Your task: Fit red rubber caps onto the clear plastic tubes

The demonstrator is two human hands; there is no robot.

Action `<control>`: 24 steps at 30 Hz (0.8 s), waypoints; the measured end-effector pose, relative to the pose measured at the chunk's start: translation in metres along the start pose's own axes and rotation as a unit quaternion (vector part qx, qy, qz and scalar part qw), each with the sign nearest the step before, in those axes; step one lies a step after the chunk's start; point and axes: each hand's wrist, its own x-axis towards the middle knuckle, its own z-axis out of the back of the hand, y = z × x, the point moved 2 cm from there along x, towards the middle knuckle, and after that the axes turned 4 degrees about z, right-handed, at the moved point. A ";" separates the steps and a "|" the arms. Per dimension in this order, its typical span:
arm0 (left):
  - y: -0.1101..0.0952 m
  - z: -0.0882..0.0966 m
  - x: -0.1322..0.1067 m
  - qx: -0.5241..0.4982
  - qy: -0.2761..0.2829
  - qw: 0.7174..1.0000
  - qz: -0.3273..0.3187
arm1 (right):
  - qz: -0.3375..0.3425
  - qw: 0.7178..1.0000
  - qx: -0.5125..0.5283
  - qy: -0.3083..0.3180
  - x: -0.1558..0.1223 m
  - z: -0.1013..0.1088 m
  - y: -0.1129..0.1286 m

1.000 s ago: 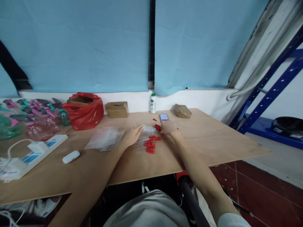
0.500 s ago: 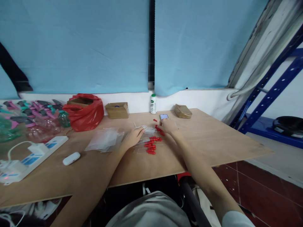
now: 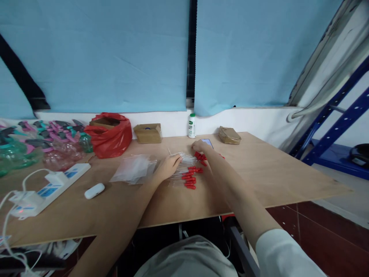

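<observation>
My left hand (image 3: 168, 168) rests over the near left side of a pile of thin clear tubes (image 3: 187, 158), its fingers close together and curled down. A thin pale stick (image 3: 169, 151) stands up just past its fingers. Several droppers with red rubber bulbs (image 3: 190, 181) lie in a row right of this hand, bulbs pointing right. Beyond the pile, my right hand (image 3: 201, 146) has its fingers drawn together and down at the table; what they hold is hidden. Loose red rubber bulbs (image 3: 200, 157) are heaped just below that hand.
Clear plastic bags (image 3: 134, 169), a white case (image 3: 94, 191) and a power strip (image 3: 54, 190) lie to the left. Behind stand spray bottles (image 3: 62, 144), a red bag (image 3: 111, 136), a carton (image 3: 148, 134), a white bottle (image 3: 191, 127), a phone (image 3: 208, 143) and a brown package (image 3: 229, 135).
My right hand has moved up and left, from beside the red bulbs to the spot beyond the pile where a single bulb lay, now covered. The left hand stays put; the view shifts slightly.
</observation>
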 end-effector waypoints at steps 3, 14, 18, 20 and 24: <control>-0.002 0.000 0.000 0.001 0.001 1.000 0.000 | -0.001 1.000 0.003 -0.009 -0.003 -0.004 -0.006; -0.004 0.001 -0.003 0.004 -0.050 0.998 0.023 | 0.101 0.973 0.136 -0.158 -0.057 0.014 0.009; -0.009 0.005 -0.004 -0.012 -0.061 0.997 0.037 | 0.155 0.927 0.278 -0.200 -0.094 0.006 0.024; -0.012 0.007 -0.005 -0.023 -0.064 0.996 0.049 | 0.181 0.893 0.359 -0.200 -0.106 -0.001 0.032; -0.015 0.009 -0.007 -0.037 -0.078 0.994 0.063 | 0.182 0.841 0.485 -0.153 -0.114 -0.014 0.044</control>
